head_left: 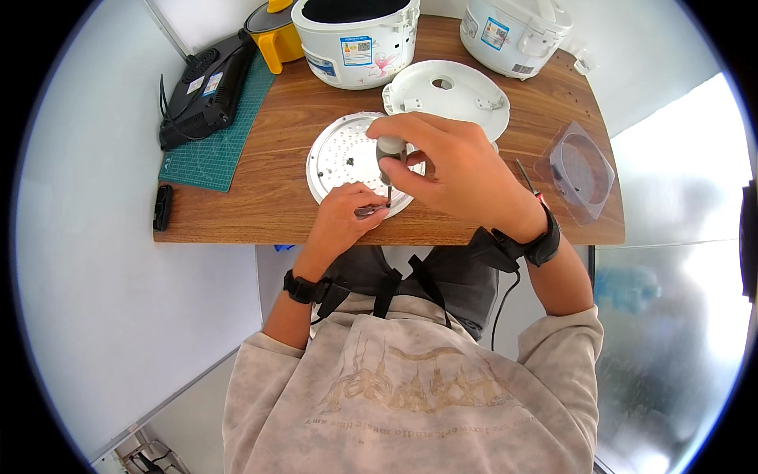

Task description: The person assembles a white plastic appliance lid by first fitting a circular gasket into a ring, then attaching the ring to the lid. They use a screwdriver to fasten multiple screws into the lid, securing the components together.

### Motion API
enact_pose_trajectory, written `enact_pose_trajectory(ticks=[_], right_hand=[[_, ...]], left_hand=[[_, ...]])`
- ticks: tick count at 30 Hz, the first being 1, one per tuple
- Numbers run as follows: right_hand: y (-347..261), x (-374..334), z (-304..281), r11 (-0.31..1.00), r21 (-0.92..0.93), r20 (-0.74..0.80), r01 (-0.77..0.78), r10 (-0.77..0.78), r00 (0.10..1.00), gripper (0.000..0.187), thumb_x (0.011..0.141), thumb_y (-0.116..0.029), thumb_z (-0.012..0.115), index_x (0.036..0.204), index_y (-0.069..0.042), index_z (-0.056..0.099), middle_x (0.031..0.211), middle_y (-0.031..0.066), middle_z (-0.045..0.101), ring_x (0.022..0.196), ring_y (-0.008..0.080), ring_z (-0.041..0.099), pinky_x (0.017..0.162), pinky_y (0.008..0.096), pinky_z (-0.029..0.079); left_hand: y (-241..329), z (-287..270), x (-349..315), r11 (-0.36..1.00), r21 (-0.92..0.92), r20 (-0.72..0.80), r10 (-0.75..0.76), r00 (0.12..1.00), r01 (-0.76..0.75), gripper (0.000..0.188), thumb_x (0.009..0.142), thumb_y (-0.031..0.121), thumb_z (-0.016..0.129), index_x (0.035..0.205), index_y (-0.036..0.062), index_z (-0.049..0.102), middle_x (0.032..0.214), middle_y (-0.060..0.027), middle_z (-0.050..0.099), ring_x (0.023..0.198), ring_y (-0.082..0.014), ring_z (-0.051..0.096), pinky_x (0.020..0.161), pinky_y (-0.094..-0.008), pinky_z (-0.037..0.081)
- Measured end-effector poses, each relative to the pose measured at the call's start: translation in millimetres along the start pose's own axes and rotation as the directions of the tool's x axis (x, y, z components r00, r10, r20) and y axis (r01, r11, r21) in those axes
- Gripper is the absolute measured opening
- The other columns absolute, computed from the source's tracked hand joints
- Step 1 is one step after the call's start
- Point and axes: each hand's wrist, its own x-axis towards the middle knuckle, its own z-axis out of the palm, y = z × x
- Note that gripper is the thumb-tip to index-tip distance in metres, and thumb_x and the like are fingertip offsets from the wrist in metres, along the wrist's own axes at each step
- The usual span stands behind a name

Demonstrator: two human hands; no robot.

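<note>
Evidently the right hand (454, 162) clamps its fingers on the screwdriver (390, 148), whose tip meets the near part of the perforated disc (328, 158), lying on the wooden table (260, 209) by its front edge. The left hand (346, 215) bunches its fingers beside the tip; their grip I cannot tell. A slanted push could slip and jab 1 finger, or swivel a loosely steadied disc.

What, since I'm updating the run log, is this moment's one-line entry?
right hand: grips screwdriver, shaft down | left hand: near its tip | perforated disc: on table
</note>
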Motion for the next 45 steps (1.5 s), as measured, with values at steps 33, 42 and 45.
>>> enact_pose_trajectory(ticks=[33,42,45], right_hand=[[-3.5,-20.2,-3.0,0.997,-0.024,-0.045,0.070,-0.071,0.996,0.031,0.089,-0.007,0.074,0.119,-0.009,0.068,0.103,0.0077,0.072,0.076,0.0187,0.071,0.065,0.0289,0.059],[-4.2,-21.4,-3.5,0.997,-0.007,-0.058,0.073,-0.073,0.996,0.031,0.088,-0.007,0.075,0.119,-0.009,0.070,0.101,0.0083,0.073,0.076,0.0215,0.071,0.066,0.0307,0.059],[-4.9,-20.1,-5.2,0.998,-0.003,-0.040,0.059,-0.059,0.997,0.032,0.087,-0.006,0.075,0.119,-0.010,0.071,0.102,0.0085,0.073,0.077,0.0215,0.072,0.067,0.0308,0.059]], left_hand=[[15.3,-3.8,6.5,0.988,-0.110,0.044,-0.099,0.994,0.104,0.013,0.086,0.010,0.075,0.094,0.0009,0.072,0.088,-0.0094,0.069,0.084,-0.0244,0.066,0.076,-0.0337,0.056],[11.6,1.3,5.9,1.000,-0.014,0.009,-0.024,1.000,0.024,0.012,0.085,0.010,0.075,0.093,0.0013,0.071,0.089,-0.0092,0.070,0.085,-0.0256,0.065,0.076,-0.0353,0.055],[8.8,1.0,5.5,0.998,-0.055,0.013,-0.014,1.000,0.015,0.012,0.084,0.010,0.075,0.093,0.0016,0.072,0.089,-0.0090,0.070,0.085,-0.0257,0.064,0.076,-0.0356,0.054]])
